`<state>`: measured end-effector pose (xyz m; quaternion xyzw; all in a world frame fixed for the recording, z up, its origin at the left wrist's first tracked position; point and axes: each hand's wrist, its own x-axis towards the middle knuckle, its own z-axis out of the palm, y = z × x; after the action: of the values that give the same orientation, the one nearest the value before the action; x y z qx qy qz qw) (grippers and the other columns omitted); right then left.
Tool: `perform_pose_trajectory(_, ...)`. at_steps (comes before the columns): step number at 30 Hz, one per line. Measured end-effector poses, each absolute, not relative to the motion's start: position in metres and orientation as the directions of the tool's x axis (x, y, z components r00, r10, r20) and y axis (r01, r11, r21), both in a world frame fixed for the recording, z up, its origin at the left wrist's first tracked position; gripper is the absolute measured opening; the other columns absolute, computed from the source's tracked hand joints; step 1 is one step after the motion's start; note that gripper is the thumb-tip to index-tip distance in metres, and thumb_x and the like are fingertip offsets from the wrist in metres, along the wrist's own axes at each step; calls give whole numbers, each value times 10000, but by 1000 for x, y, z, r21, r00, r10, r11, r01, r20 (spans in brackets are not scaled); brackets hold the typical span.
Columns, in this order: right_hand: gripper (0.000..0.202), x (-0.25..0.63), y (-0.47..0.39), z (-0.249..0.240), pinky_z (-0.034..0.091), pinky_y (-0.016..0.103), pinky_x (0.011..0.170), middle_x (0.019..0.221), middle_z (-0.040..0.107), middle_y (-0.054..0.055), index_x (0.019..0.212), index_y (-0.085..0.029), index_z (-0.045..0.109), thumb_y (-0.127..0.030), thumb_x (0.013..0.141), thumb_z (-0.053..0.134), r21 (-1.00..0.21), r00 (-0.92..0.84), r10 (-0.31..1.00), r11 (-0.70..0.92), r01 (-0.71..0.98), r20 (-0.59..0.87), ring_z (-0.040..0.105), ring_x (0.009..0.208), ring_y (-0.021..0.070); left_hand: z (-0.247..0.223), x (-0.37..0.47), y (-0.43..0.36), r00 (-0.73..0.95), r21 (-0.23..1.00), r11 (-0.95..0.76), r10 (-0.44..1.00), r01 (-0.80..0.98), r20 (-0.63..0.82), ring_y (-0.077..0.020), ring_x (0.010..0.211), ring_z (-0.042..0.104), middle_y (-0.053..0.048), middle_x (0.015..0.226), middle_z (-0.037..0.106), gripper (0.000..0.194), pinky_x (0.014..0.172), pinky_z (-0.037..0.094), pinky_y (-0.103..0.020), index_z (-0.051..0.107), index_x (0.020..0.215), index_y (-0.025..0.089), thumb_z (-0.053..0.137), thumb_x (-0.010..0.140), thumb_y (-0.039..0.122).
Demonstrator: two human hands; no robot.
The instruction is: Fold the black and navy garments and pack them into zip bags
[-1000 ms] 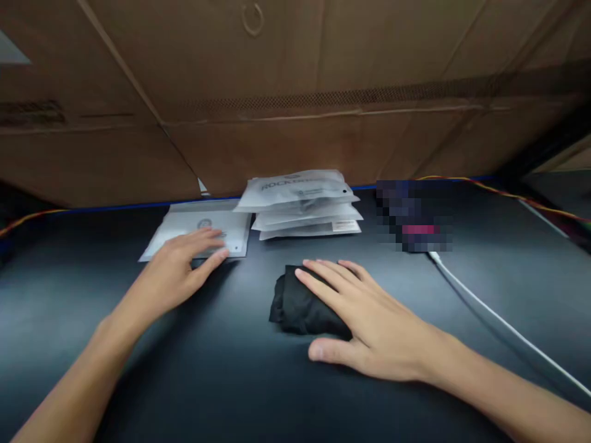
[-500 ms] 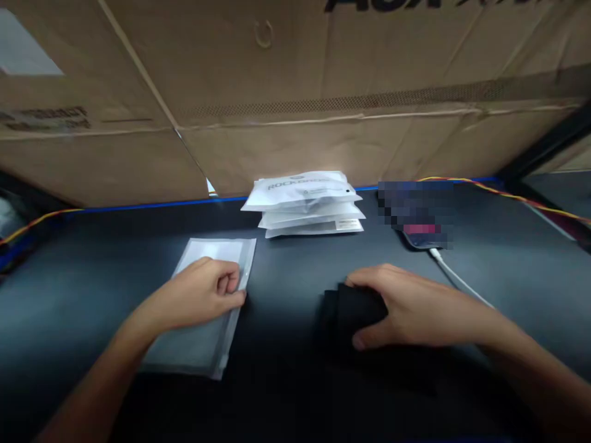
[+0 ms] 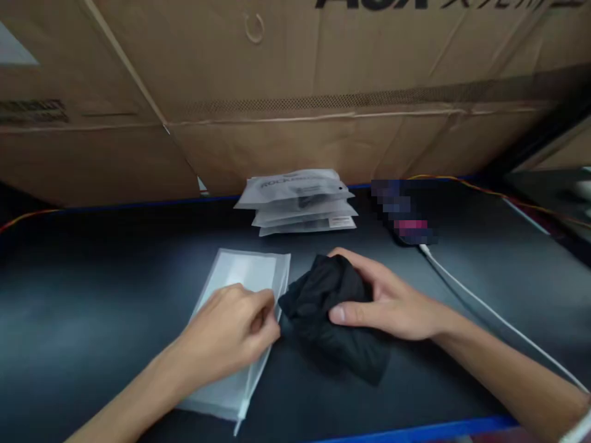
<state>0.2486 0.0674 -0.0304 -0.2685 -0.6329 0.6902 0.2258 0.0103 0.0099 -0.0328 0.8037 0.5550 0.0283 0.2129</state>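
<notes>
A frosted zip bag [image 3: 221, 384] lies flat on the dark table, a paler sheet or card showing through its upper part. Over it, my left hand [image 3: 235, 329] pinches the bag's right edge between thumb and curled fingers. My right hand [image 3: 383, 301] grips a bunched piece of black cloth [image 3: 323, 301], thumb on top and fingers behind it. The cloth is close beside the bag's right edge, its lower end hanging down toward the table. What the cloth is, folded up like this, I cannot make out.
Several filled frosted bags [image 3: 298, 203] are stacked at the back. Right of them lies a blurred-out phone [image 3: 404, 215] with a white cable [image 3: 480, 304] running to the lower right. Large cardboard boxes [image 3: 286, 74] stand behind the table [image 3: 92, 295], which has a blue edge.
My right hand has brought the black cloth leftward to the bag, and the cloth now looks more crumpled. My left hand and the bag have shifted right and nearer in view.
</notes>
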Motion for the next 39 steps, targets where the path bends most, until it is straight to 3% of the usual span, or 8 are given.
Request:
perform_pose_trajectory(4,312,241,61,-38,529,273,802,922,638,5,985,-167,588,-335,787,761,-994,-758,650,-103,-27,-47,623,867,147,-36,21,3,446,648,-264,886,715,-130,-146,575,574,6,622,624,188,560,392,-237,528,657,204,482,837,237)
perform_pose_trajectory(8,350,236,60,-46,535,295,838,937,666,17,1032,-164,613,-365,787,762,-989,-741,668,-140,-38,-66,640,907,164,-33,20,2,340,721,-181,937,669,-80,-117,548,542,42,581,563,208,542,398,-214,520,689,207,459,886,236)
perform_pose_trajectory(13,401,236,64,-50,528,301,882,1005,694,28,1166,-163,606,-381,844,705,-998,-756,653,-57,8,-43,646,949,164,-28,17,4,248,697,-278,958,661,146,-82,499,517,64,562,514,236,499,406,-173,510,701,210,435,924,217)
perform_pose_trajectory(17,301,237,58,-45,527,276,818,940,703,22,1137,-178,622,-347,888,646,-937,-786,618,267,226,-14,653,856,158,-29,19,-1,244,584,-413,905,699,348,-67,482,520,75,586,533,166,497,409,-169,538,779,214,470,924,173)
perform_pose_trajectory(22,315,231,41,-45,511,304,871,1128,683,102,1193,-177,590,-151,886,523,-732,-788,602,593,335,127,654,1015,206,-31,27,-9,331,397,-570,784,719,526,-91,536,576,61,629,593,133,592,458,-205,524,849,221,477,923,121)
perform_pose_trajectory(29,496,223,43,-41,471,371,1038,1156,692,55,1397,-221,480,-339,929,594,-959,-616,788,175,222,1,634,1124,206,-45,36,-17,423,292,-656,704,696,571,-102,633,659,30,726,688,114,780,521,-201,574,1004,191,502,951,119)
perform_pose_trajectory(33,615,223,47,-41,370,405,1147,1312,623,77,1443,-218,426,-390,895,644,-997,-691,723,67,48,15,543,1277,212,-47,39,-19,359,449,-604,777,659,518,-92,646,669,33,751,695,120,736,528,-171,564,1003,219,514,947,125)
perform_pose_trajectory(39,624,212,33,-60,516,373,968,1163,679,65,1442,-245,411,-301,870,654,-994,-601,795,105,3,82,647,1071,219,-49,50,-28,377,681,-552,832,481,408,-95,659,698,39,782,717,168,665,560,-145,562,1042,257,509,935,138)
